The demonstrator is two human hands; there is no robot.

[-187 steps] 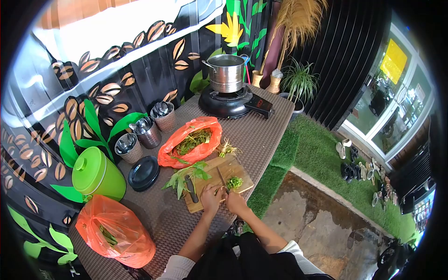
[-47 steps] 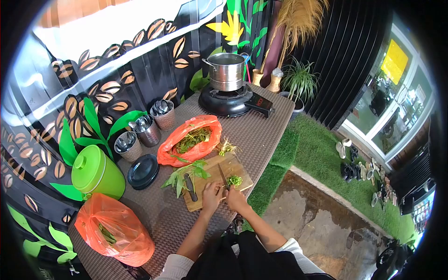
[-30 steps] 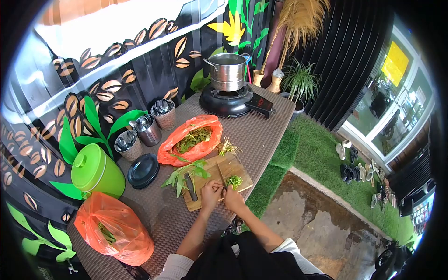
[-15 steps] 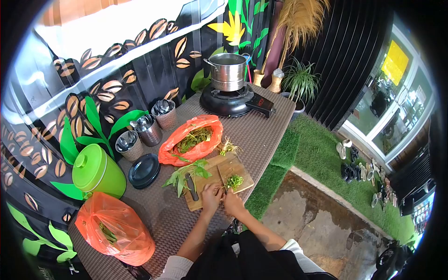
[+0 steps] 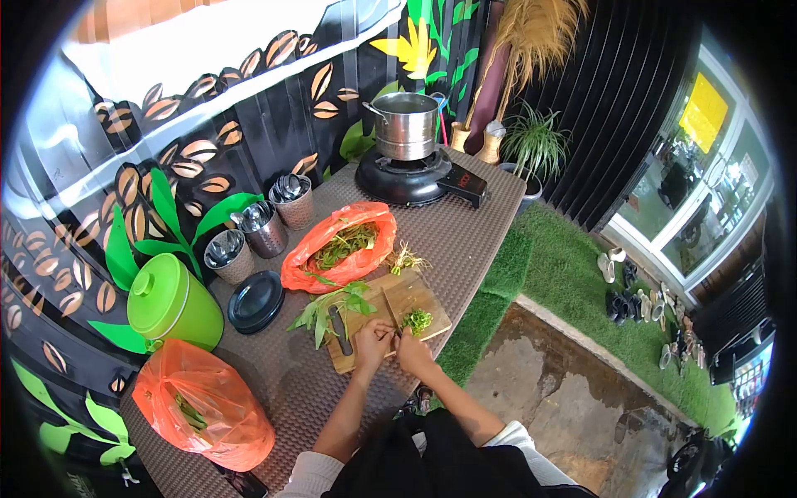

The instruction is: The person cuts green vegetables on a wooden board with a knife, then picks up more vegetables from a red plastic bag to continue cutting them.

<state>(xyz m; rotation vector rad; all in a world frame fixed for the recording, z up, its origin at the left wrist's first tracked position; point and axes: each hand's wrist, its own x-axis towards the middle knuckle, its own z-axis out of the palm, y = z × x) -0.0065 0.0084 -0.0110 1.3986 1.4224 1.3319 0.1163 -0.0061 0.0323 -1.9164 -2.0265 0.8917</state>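
Observation:
A wooden cutting board [image 5: 423,292] lies near the table's front edge. My right hand [image 5: 413,352] is closed around the handle of a knife [image 5: 391,305], whose blade points away from me over the board. Just left of it, my left hand [image 5: 373,341] has its fingers pinched together at the board; whatever they hold is hidden. Right of the blade sits a small heap of chopped greens [image 5: 417,319]. Leafy green stalks [image 5: 320,313] lie across the board's left side, beside a long dark shape [image 5: 339,329] that I cannot identify.
Behind the board are an open orange bag of greens [image 5: 347,242] and a rooty bunch [image 5: 406,260]. A pot [image 5: 406,124] stands on a portable stove [image 5: 407,181] at the back. Cutlery cups [image 5: 261,227], black plates [image 5: 256,302], a green jug [image 5: 170,307] and another orange bag [image 5: 207,407] line the left.
Both hands have shifted slightly, with the left fingers a little higher on the board. The knife stays at nearly the same place, and the heap looks much the same.

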